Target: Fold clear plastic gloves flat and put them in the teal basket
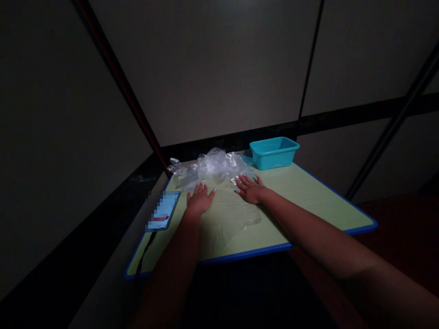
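Note:
Both hands rest palm down on a pale green table (308, 196) with a blue edge. My left hand (200, 199) has its fingers spread at the left edge of a thin clear plastic sheet (229, 221) lying flat. At that sheet's upper right, my right hand (251, 189) also lies with its fingers spread. Neither hand grips anything. Just beyond the fingertips sits a crumpled heap of clear plastic (216, 164), its front edge close to both hands. Whether the flat sheet joins the heap cannot be made out.
A turquoise plastic basket (273, 160) stands at the back right of the table. On the left edge lies a phone (164, 211) with a lit, partly blurred screen and a dark cord below it. Wall panels (219, 68) rise behind the table.

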`<state>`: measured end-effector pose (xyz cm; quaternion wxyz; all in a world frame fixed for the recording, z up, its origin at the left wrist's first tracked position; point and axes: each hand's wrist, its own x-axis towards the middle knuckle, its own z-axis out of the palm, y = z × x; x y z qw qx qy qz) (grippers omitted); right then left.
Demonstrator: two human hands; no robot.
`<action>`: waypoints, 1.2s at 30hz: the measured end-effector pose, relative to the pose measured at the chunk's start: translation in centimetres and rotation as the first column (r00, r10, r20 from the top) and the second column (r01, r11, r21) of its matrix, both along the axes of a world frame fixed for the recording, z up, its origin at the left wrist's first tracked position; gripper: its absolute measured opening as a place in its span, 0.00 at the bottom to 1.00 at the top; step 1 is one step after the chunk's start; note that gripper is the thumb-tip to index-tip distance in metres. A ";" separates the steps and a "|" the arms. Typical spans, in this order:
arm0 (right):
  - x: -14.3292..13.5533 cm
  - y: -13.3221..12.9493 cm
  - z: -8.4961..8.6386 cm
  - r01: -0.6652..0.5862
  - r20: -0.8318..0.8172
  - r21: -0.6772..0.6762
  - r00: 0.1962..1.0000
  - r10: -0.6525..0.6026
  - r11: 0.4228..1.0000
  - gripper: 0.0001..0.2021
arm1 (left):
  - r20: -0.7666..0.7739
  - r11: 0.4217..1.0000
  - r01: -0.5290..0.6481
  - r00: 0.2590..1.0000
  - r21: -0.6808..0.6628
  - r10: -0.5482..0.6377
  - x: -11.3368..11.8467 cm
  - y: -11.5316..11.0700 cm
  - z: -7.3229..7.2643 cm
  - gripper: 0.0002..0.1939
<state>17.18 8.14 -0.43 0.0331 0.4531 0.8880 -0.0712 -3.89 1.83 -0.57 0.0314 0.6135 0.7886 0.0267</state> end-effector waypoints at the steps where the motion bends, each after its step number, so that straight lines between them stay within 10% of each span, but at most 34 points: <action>1: 0.0 0.0 0.0 0.001 -0.001 -0.004 1.000 -0.001 1.000 0.32 | -0.011 0.999 -0.001 1.000 0.044 0.002 0.5 -0.2 0.2 0.35; 11: 0.0 -0.4 0.7 -0.006 0.059 0.006 0.998 0.006 1.000 0.30 | 0.027 0.876 0.472 0.879 0.100 -0.476 7.8 -2.2 -0.2 0.35; 36: 0.2 0.4 -0.3 0.009 0.027 -0.006 1.000 -0.009 1.000 0.33 | 0.102 0.995 0.088 0.991 -0.054 -0.082 1.2 -0.3 0.1 0.37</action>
